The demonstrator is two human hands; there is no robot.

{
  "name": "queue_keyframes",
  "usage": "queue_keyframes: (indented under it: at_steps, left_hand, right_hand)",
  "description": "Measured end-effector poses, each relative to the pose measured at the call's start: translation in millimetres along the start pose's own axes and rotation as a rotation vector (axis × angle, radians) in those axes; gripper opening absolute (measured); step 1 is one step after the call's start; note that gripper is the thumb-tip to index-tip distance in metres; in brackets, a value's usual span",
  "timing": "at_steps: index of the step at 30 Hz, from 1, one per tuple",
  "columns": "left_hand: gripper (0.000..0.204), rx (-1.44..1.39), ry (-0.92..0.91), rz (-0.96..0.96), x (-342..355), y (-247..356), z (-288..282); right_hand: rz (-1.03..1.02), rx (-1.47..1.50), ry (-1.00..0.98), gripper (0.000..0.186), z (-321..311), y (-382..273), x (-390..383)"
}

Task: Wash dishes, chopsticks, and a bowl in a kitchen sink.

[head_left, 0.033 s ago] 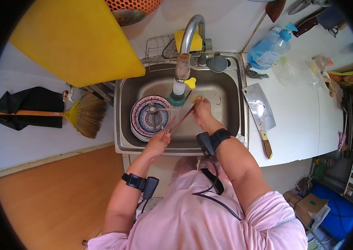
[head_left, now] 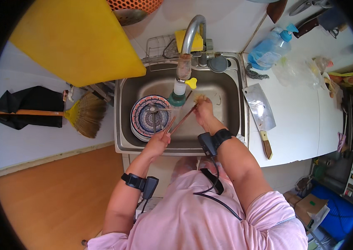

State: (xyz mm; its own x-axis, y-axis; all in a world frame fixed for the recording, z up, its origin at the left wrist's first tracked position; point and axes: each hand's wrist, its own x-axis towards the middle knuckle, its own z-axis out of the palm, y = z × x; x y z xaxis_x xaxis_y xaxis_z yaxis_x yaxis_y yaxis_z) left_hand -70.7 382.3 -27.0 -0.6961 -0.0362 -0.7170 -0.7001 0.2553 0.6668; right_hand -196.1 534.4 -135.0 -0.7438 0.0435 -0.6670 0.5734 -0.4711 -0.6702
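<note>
My left hand [head_left: 158,143] is closed on wooden chopsticks [head_left: 170,125] at the front of the steel sink [head_left: 234,141]. My right hand [head_left: 203,112] is closed on a tan scrubbing pad [head_left: 200,99] and a long chopstick that slants down toward my left hand. Above them, water seems to run from the curved faucet [head_left: 192,31] through its green-tipped nozzle [head_left: 176,100]. A stack of blue-and-orange patterned bowls or plates [head_left: 143,125] sits in the sink's left side, with a metal utensil [head_left: 153,109] in it.
A yellow board [head_left: 72,46] overhangs the sink's back left; a broom [head_left: 85,116] is at left. The right counter [head_left: 301,125] holds a cleaver [head_left: 257,108], blue soap bottle [head_left: 268,52] and plastic bags [head_left: 293,71]. A wire rack [head_left: 155,48] stands behind the sink.
My right hand has shifted very slightly to the right with the scrubbing pad. My left hand looks the same.
</note>
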Motion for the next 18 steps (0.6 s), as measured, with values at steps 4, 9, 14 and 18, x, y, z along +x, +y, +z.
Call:
queue_keyframes:
  at_steps: [4,9,14,18]
  left_hand:
    - [0.024,-0.148,-0.033,-0.13,0.7,5.9,-2.1]
    - [0.017,-0.284,0.063,-0.101,27.6,-5.4,21.4]
    - [0.013,-0.307,0.099,-0.129,45.3,-0.6,41.5]
    - [0.018,0.066,0.209,0.224,67.7,-42.8,50.0]
  right_hand:
    - [0.005,0.182,-0.072,0.013,-19.7,-13.1,-8.0]
    - [0.24,0.134,-0.154,0.017,-7.8,15.5,-59.0]
    - [0.108,0.088,-0.091,0.017,1.6,47.8,-73.1]
    - [0.158,0.003,0.016,0.016,16.4,53.0,-73.2]
